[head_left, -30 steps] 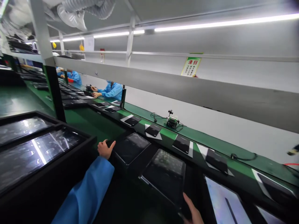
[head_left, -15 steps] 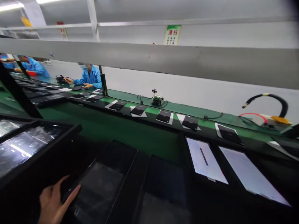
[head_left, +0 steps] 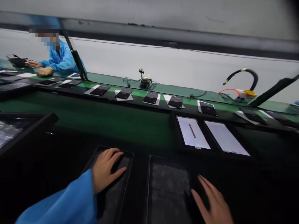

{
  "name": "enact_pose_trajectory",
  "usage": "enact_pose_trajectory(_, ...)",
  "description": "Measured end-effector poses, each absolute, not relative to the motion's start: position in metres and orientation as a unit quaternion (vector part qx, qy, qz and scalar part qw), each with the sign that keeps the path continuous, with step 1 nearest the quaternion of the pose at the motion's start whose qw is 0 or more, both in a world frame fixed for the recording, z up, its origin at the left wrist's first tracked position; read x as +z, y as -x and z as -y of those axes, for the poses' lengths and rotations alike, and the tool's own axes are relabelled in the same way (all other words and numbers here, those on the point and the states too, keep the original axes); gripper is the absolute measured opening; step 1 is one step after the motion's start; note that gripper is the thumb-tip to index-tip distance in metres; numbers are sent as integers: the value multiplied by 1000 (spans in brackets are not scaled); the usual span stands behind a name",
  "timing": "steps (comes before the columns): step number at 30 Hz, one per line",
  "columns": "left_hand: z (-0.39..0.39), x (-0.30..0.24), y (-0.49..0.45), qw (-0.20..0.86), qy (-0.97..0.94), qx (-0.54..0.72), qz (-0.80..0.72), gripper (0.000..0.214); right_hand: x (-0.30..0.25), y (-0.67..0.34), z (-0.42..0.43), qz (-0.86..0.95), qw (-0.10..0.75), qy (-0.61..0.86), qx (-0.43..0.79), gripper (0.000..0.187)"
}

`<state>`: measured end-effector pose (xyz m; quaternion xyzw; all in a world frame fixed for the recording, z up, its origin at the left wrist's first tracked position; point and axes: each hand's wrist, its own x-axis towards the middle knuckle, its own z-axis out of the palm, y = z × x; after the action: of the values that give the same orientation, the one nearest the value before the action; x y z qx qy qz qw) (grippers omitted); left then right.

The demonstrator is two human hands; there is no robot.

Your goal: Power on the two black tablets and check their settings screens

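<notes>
Head cam: glossy black flat rectangular panel, thin light rim (L panel) (head_left: 111, 202), lies right under the bare L hand (head_left: 106, 172), near edge cut by frame. Second glossy black flat rectangular panel, cloudy surface (R panel) (head_left: 169, 186), lies just R of it, btwn the two hands, and just L of the bare R hand (head_left: 213, 202). Long axes of both seem to run away from the wearer, L one's far end slanting a bit R; R hand is nearer to R panel.

Grip: L hand wide, fingers spread flat on or just over L panel, contact can't tell. R hand wide too, thumb and fingers apart, nothing visible btwn; touch w/ R panel unclear.

Count, going out: 2 panels, 2 hands, 1 blue cloth sleeve (head_left: 67, 199) on L arm. Far R: 2 white lit rectangular screens (head_left: 192, 132), side by side. Far L: 1 black thick-rimmed tray (head_left: 46, 119), partly in frame. Beyond: approx 10 small black flat tablets (head_left: 150, 98), most w/ white paper sheets (head_left: 158, 100); ends of row blurry. Behind: 1 small metal-and-green device (head_left: 145, 81), 1 black curved hose (head_left: 254, 77), 1 blue-clad co-worker (head_left: 64, 57).
</notes>
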<state>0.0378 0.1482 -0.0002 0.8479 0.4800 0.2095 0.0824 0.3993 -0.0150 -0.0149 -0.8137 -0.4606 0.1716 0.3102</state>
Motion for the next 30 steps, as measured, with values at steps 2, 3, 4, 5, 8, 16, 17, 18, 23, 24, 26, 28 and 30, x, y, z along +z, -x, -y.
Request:
enact_pose_trajectory(2,-164,-5,-75,108,-852,199,-472,34,-24,-388,-7,447,307,816,199,79)
enact_pose_trajectory(3,-168,-7,-87,113,-850,197,-475,31,-29,-384,-14,433,316,817,211,81)
enact_pose_trajectory(4,-169,-9,-94,116,-847,196,-480,28,-32,-381,-19,417,328,819,220,83)
enact_pose_trajectory(5,-168,-10,-98,118,-844,195,-487,25,-35,-380,-21,402,341,818,229,82)
enact_pose_trajectory(8,-162,-10,-99,118,-840,188,-496,23,-34,-384,-20,362,357,822,257,77)
enact_pose_trajectory(16,-166,-8,-96,80,-861,156,-478,27,-31,-393,-16,337,354,839,241,66)
enact_pose_trajectory(17,-166,-8,-92,75,-870,148,-464,34,-33,-393,-16,354,348,839,223,63)
enact_pose_trajectory(18,-165,-8,-87,70,-879,140,-450,43,-34,-394,-16,373,340,838,206,62)
enact_pose_trajectory(23,-131,-8,-43,8,-867,132,-481,64,-31,-381,-13,578,238,780,34,57)
enact_pose_trajectory(24,-118,-8,-31,-8,-854,132,-504,62,-29,-373,-9,629,201,751,-15,54)
enact_pose_trajectory(26,-87,-10,-6,-7,-821,134,-556,59,-27,-349,2,710,125,686,-95,53)
enact_pose_trajectory(28,-55,-15,20,49,-764,153,-624,55,-28,-317,18,755,72,640,-120,59)
enact_pose_trajectory(30,-25,-22,43,95,-700,180,-684,49,-30,-285,35,765,52,633,-104,65)
